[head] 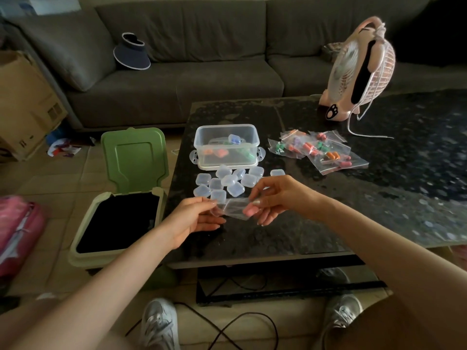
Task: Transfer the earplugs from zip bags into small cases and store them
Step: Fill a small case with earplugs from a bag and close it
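Nearby: small cases point(228, 181), tub point(202, 137), bags point(316, 147); bin point(106, 258) leftward.

We find no words, brands or numbers that can be read. The one clear sign is a black paw print point(331, 112) on the base of the pink fan point(358, 69). The cardboard box point(25, 97) at the left bears printed marks, too blurred for us to make out.

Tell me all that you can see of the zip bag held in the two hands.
The zip bag is small, of clear thin plastic, slightly crumpled. It is held roughly level above the dark table. The left hand pinches its left end, the right hand its right end. A pink earplug shows inside, at the right end.
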Demonstrator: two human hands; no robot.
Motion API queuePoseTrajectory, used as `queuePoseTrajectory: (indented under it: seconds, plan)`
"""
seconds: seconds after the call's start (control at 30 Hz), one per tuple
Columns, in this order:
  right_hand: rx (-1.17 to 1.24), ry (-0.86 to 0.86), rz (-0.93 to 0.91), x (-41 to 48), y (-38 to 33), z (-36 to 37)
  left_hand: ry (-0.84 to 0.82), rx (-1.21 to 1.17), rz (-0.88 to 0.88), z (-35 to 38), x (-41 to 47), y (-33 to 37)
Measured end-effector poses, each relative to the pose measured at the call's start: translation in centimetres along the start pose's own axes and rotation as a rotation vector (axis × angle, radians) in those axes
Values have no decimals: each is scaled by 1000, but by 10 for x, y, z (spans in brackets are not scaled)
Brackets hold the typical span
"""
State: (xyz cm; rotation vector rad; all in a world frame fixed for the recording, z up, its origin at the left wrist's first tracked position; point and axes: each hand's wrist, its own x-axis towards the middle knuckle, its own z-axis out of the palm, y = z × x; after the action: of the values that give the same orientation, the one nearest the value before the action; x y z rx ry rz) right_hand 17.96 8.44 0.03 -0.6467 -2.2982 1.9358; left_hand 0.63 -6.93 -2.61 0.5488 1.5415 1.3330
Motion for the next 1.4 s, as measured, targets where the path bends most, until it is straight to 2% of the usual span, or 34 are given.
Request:
queuePoseTrajectory:
  seconds: [0.17,0.37,0.6,0.9,1.1,1.4]
  plan:
    - [86,17,46,2,-3,0,11,-44,-48,0,3,0]
    - [120,117,-7,6,-8,3,21,20,-42,6,7,-1]
    - [99,140,-19,10,-13,1,61,130,25,4,12,-2]
    - [62,155,-38,12,-14,5,19,94,9,10,13,-5]
    - [13,240,-70,14,-12,6,42,185,-2,12,15,-6]
    - [46,310,-91,13,-18,3,154,188,27,13,15,-7]
